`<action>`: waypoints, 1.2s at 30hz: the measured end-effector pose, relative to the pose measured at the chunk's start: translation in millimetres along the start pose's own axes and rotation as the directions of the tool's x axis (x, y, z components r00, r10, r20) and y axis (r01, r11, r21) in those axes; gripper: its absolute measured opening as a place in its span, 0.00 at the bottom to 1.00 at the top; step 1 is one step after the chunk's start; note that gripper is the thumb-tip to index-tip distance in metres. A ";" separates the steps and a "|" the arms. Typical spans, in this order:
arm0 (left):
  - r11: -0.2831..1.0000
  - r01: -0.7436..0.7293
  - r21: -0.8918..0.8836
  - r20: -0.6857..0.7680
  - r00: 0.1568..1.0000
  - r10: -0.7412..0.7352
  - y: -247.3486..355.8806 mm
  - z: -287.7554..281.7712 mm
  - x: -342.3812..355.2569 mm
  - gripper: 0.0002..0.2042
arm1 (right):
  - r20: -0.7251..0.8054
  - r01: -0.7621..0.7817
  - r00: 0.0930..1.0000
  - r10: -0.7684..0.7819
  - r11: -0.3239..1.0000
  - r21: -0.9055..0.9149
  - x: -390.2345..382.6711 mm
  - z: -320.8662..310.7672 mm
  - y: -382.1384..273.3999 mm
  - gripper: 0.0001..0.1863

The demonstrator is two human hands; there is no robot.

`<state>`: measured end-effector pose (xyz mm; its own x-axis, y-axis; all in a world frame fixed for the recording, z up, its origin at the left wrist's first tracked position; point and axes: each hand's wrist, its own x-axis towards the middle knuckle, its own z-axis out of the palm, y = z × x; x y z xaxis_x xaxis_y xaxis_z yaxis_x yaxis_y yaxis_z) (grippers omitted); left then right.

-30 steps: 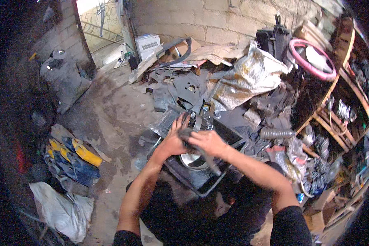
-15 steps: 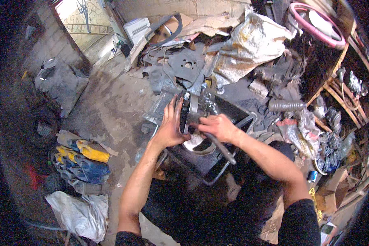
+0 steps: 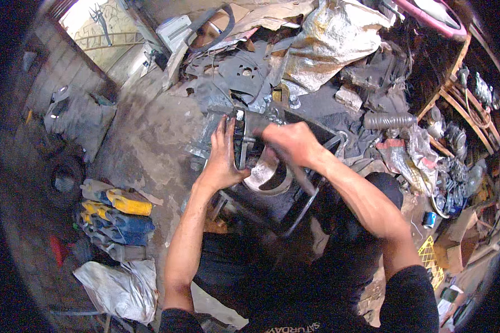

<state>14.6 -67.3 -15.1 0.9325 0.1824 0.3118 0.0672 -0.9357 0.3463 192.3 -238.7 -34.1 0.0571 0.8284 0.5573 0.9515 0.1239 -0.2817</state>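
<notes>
My left hand (image 3: pixel 222 158) holds a dark, narrow, rough-edged piece (image 3: pixel 239 133) along its left side, its fingers stretched towards the far end and the thumb near the close end. To its right, my right hand (image 3: pixel 294 143) is closed around a dark bar-shaped tool (image 3: pixel 301 176), which slants down to the right and is smeared by motion; its kind cannot be made out. Both hands are over a dark box-like metal frame (image 3: pixel 261 210). In it shows a round opening with a pale curved metal surface (image 3: pixel 263 173).
Left lie stacked yellow and blue pieces (image 3: pixel 122 213), a white sack (image 3: pixel 122 288) and a tyre (image 3: pixel 64 177). Beyond the frame are dark cut sheets (image 3: pixel 241 80) and a stained sack (image 3: pixel 328 47). Plastic bottles (image 3: pixel 389 120), a blue can (image 3: pixel 429 218) and a cardboard box (image 3: pixel 455 244) sit right.
My right hand has risen slightly and turned with the tool, now blurred. The left hand keeps its place on the dark piece. The whole view has shifted a little.
</notes>
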 end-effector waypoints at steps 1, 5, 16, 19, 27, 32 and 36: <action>1.000 -0.019 0.000 0.007 1.000 0.019 2.5 -1.1 3.0 0.63 | -0.104 -0.141 0.981 0.162 0.974 0.179 0.9 -6.0 7.7 0.18; 0.999 -0.012 -0.048 0.043 0.999 0.014 2.5 -6.2 1.7 0.63 | -0.089 -0.211 0.959 0.268 0.890 0.403 5.9 -29.3 -14.4 0.15; 0.995 -0.022 -0.094 0.051 0.998 0.027 -0.9 -10.1 -3.9 0.62 | -0.264 -0.256 0.861 0.434 0.820 0.512 26.6 -13.2 22.2 0.16; 0.988 -0.036 -0.148 0.044 0.998 0.043 -9.3 -9.1 -9.5 0.61 | -0.118 -0.111 0.972 0.204 0.838 0.534 22.8 -14.8 -19.9 0.19; 0.995 -0.004 -0.103 0.128 0.992 0.017 -8.7 -12.9 -10.2 0.62 | -0.167 -0.273 0.853 0.495 0.695 0.665 31.6 8.2 -0.3 0.20; 0.993 -0.035 -0.114 0.114 0.992 0.048 -12.4 -7.9 -8.6 0.61 | -0.202 -0.156 0.903 0.380 0.726 0.670 27.6 18.2 -2.8 0.18; 0.996 0.013 -0.089 0.127 0.992 -0.001 -1.0 -20.8 -9.2 0.61 | -0.092 -0.448 0.781 0.618 0.657 0.607 36.0 -1.2 7.8 0.14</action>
<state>-1.4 -61.7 0.1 0.9699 0.1440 0.1965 0.0475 -0.9029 0.4273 202.1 -208.6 -15.3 0.6604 0.6730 0.3331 0.4156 0.0419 -0.9086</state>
